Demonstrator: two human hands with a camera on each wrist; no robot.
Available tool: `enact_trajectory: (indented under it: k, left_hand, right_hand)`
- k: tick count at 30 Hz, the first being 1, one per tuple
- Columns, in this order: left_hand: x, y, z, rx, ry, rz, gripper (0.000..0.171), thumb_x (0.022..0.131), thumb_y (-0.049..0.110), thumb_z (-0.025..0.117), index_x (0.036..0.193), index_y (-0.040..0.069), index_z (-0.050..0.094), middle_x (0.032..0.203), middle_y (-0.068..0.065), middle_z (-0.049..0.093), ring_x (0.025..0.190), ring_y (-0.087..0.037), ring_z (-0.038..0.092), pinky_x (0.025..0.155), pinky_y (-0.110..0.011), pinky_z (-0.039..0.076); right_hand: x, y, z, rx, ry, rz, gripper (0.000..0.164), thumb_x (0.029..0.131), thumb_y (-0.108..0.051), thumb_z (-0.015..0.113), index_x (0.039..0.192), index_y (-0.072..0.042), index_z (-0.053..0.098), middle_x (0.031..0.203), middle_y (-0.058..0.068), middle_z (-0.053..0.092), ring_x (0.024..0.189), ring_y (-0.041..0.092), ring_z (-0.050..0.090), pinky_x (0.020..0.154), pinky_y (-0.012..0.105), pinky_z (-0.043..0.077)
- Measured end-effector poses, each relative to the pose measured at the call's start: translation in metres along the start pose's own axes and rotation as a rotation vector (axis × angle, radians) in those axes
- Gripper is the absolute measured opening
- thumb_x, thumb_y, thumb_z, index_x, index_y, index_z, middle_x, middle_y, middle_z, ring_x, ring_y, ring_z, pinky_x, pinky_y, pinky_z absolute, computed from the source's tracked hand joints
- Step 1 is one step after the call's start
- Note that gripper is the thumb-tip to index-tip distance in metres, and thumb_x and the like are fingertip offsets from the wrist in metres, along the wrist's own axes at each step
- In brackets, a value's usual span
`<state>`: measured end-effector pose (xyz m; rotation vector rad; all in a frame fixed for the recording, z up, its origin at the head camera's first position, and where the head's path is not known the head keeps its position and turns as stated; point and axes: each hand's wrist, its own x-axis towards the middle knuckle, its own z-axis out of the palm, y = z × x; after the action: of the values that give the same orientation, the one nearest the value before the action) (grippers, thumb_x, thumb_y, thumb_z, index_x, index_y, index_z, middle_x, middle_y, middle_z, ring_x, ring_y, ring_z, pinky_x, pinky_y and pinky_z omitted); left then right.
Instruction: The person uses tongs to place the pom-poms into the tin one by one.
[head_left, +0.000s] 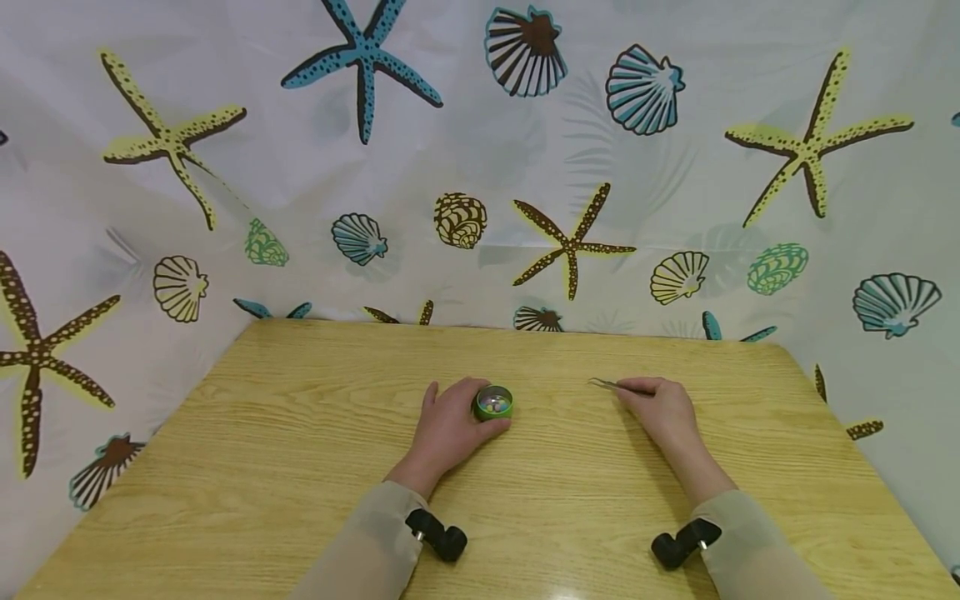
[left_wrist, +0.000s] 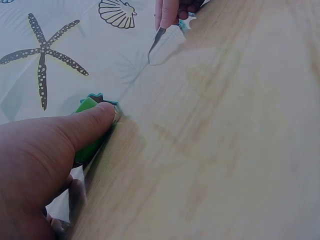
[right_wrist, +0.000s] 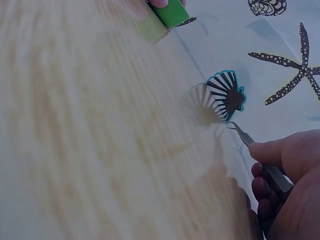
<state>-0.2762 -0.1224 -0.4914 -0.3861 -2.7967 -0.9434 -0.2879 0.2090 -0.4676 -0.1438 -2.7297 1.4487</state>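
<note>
My left hand grips a small round green tin between thumb and fingers, at the middle of the table. The tin is open at the top, and several small pastel pieces lie inside its shiny interior. In the left wrist view the thumb presses along the side of the green tin. To the right, my right hand pinches a pair of metal tweezers with bent, pointed tips. Those tips point left toward the tin, slightly parted, with nothing between them in the right wrist view, where the tweezers show closest.
A wooden table spreads out under both hands. Behind it and at both sides hangs a white cloth printed with starfish and shells. Black camera mounts sit on both sleeves, near the wrists.
</note>
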Motion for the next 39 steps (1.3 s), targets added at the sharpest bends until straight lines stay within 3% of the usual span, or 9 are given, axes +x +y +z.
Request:
enact_trajectory:
  k: [16,27,34,39]
  left_hand:
    - [0.001,0.005,0.000,-0.014,0.001,0.010,0.063,0.095,0.040,0.091,0.145,0.010,0.068,0.141,-0.008,0.072,0.134,-0.031,0.065,0.132,-0.068,0.010]
    - [0.000,0.005,0.003,-0.013,-0.017,0.007,0.068,0.093,0.042,0.092,0.148,0.010,0.067,0.143,-0.008,0.071,0.136,-0.031,0.064,0.132,-0.068,0.010]
    - [-0.005,0.000,-0.002,-0.023,-0.065,-0.005,0.085,0.097,0.049,0.086,0.162,0.007,0.053,0.161,-0.015,0.057,0.159,-0.038,0.041,0.133,-0.065,0.007]
    - [-0.008,-0.004,-0.012,0.098,-0.110,0.009,0.091,0.103,0.060,0.073,0.170,0.007,0.041,0.173,-0.013,0.043,0.166,-0.038,0.024,0.133,-0.066,0.007]
  right_hand:
    - [-0.003,0.002,-0.001,-0.179,-0.007,-0.087,0.024,0.105,-0.018,0.076,0.122,-0.002,0.084,0.127,0.021,0.075,0.126,0.045,0.066,0.109,0.060,0.051]
    - [-0.004,0.006,-0.003,-0.198,-0.027,-0.084,0.025,0.104,-0.016,0.077,0.124,-0.002,0.082,0.126,0.021,0.074,0.118,0.041,0.068,0.104,0.058,0.053]
    - [-0.009,0.007,-0.005,-0.205,-0.062,-0.135,0.043,0.104,-0.019,0.079,0.141,0.002,0.073,0.124,0.019,0.072,0.113,0.037,0.069,0.101,0.058,0.054]
    - [-0.018,0.005,-0.015,-0.265,-0.086,-0.211,0.058,0.107,-0.025,0.077,0.155,0.003,0.060,0.140,0.025,0.066,0.127,0.044,0.065,0.107,0.063,0.052]
